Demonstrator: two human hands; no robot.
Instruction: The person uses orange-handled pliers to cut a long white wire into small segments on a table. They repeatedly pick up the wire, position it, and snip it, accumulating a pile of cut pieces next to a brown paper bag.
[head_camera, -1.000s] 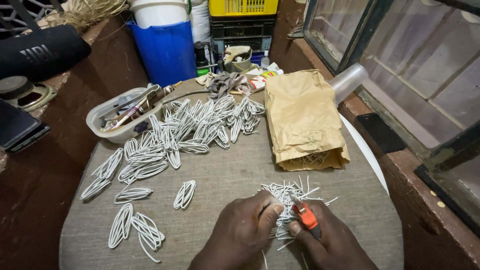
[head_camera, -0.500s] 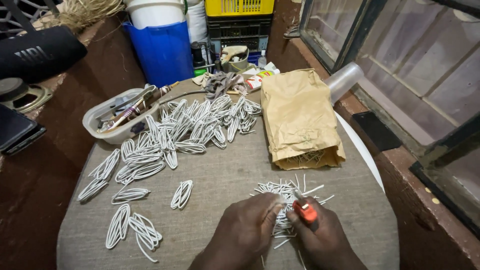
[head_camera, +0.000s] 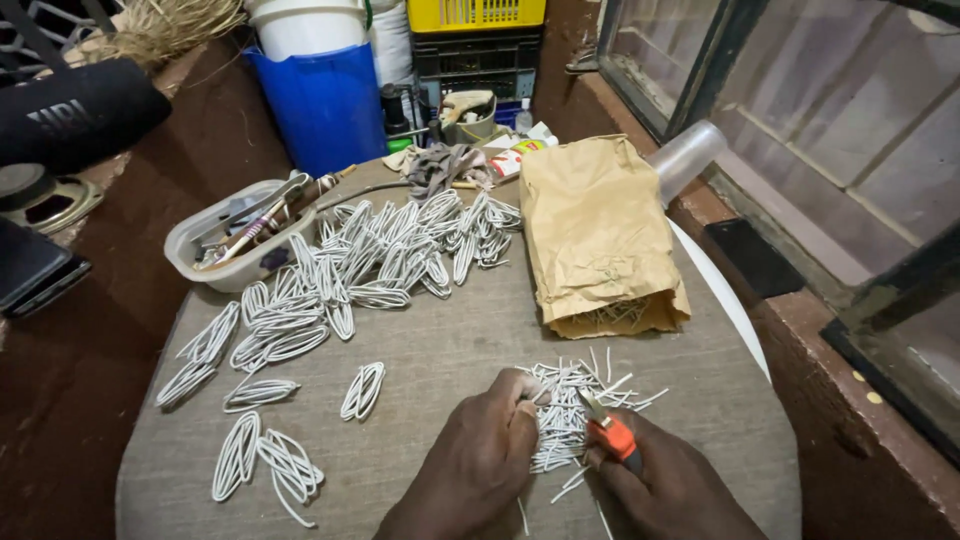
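The table (head_camera: 440, 350), round and covered in grey cloth, carries everything; its near edge is cut off at the bottom of the frame, and so are both wrists. A brown paper bag (head_camera: 600, 235) lies toward the far right edge, long axis running near to far, open mouth facing the near side with thin sticks barely visible inside. White wire loops (head_camera: 370, 260) spread from the far middle down toward the left edge, mostly pointing near to far. A plastic tub (head_camera: 190, 250) of tools sits at the far left edge; what's in it is hard to make out.

Near the front edge, right of centre, is a heap of short white sticks (head_camera: 580, 405), lying every which way. The left hand (head_camera: 480, 455) has its fingers curled and bunched into the heap's left side; can't tell exactly what they pinch. The right hand (head_camera: 665, 480) grips an orange-handled cutter (head_camera: 610, 432), tip pointing up-left into the heap.
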